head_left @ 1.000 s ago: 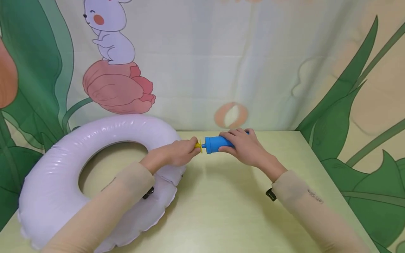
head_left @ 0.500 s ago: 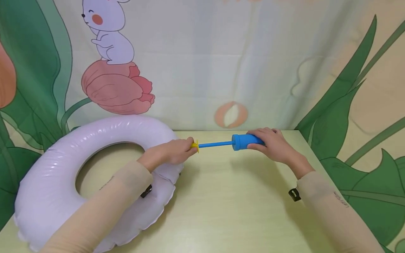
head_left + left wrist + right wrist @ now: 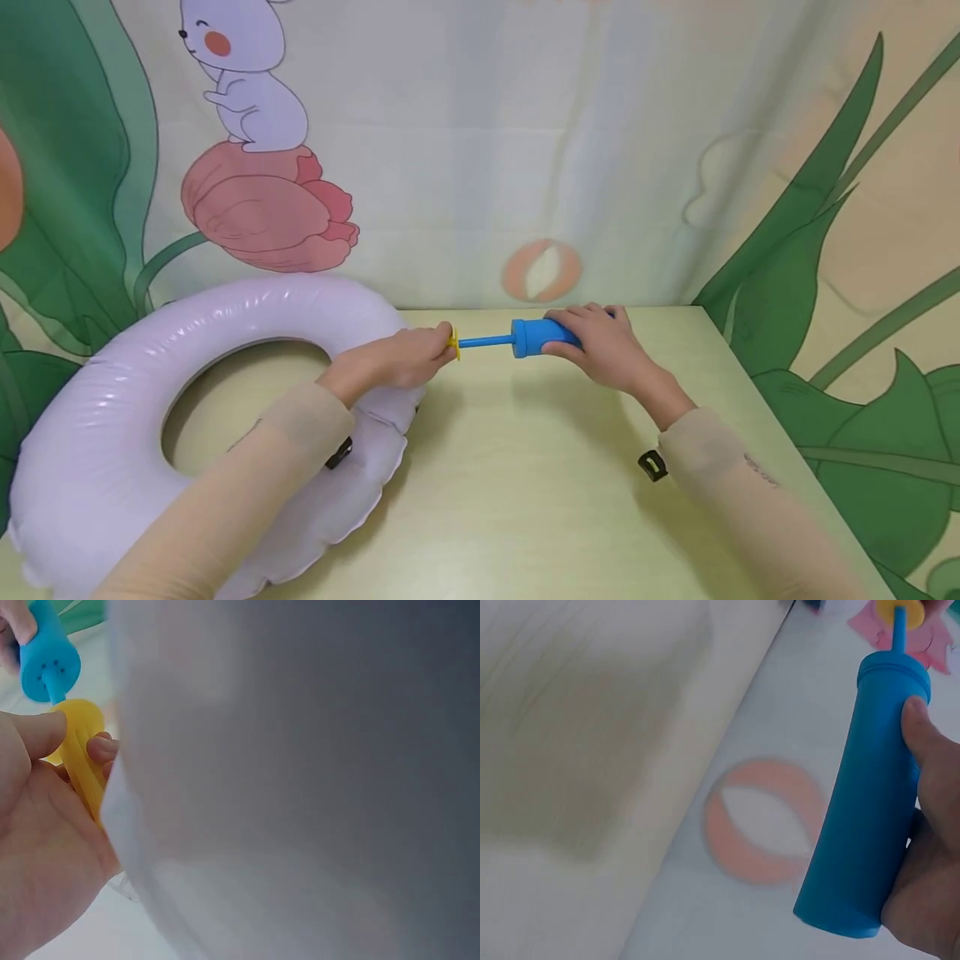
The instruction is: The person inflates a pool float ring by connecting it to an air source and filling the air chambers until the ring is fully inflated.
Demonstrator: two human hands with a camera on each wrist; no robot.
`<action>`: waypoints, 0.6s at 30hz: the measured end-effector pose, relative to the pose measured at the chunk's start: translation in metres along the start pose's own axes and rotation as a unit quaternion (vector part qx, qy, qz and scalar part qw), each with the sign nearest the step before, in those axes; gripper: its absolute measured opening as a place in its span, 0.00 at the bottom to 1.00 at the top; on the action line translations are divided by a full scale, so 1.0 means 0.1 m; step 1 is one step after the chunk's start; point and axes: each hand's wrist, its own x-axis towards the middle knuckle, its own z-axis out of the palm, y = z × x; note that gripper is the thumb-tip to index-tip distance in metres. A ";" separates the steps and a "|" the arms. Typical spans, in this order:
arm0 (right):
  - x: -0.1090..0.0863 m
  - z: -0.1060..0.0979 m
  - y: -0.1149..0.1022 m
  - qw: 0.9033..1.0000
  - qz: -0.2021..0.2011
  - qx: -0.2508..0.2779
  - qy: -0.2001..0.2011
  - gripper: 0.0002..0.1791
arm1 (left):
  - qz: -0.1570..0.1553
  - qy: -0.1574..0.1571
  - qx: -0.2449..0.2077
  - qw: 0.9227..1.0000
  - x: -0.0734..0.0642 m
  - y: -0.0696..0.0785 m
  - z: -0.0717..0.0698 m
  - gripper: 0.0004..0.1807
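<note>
A blue hand pump [image 3: 532, 337] is held level above the table between both hands. My right hand [image 3: 600, 346] grips its barrel, thumb laid along the side, as the right wrist view also shows. The left hand [image 3: 397, 357] holds the pump's yellow handle [image 3: 79, 750], fingers curled round it. Between handle and barrel a length of blue rod [image 3: 486, 342] shows. A pale lilac inflatable swim ring [image 3: 97, 400], plump and glossy, lies on the left under my left forearm. Its surface fills most of the left wrist view.
The pale wood table [image 3: 517, 483] ends at a printed cloth backdrop [image 3: 420, 150] with a rabbit, flowers and leaves. Black wrist straps [image 3: 652, 465] show under the beige sleeves [image 3: 742, 492].
My right hand drew the pump barrel right, away from the left hand, baring the rod. It has since come partway back left. The left hand stays gripping the handle.
</note>
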 end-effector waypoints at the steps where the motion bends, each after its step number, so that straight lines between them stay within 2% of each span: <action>1: 0.02 0.01 -0.06 1.000 -0.001 -0.008 0.004 0.32 | 0.003 0.006 0.005 1.000 0.00 0.00 0.01 0.09; 7: 0.13 0.10 -0.47 0.999 -0.010 -0.028 0.013 0.32 | 0.013 0.024 0.051 0.998 0.01 0.03 0.05 0.08; 11: 0.17 0.17 -0.63 1.000 -0.015 -0.017 0.012 0.31 | 0.010 0.027 0.066 0.997 -0.02 0.05 0.07 0.09; 14: 0.18 0.19 -0.62 1.000 -0.015 -0.003 0.006 0.31 | -0.008 0.025 0.058 0.998 -0.05 0.05 0.06 0.10; 18: 0.15 0.14 -0.46 1.000 -0.008 0.013 -0.006 0.31 | -0.029 0.016 0.032 0.999 -0.08 0.05 0.03 0.11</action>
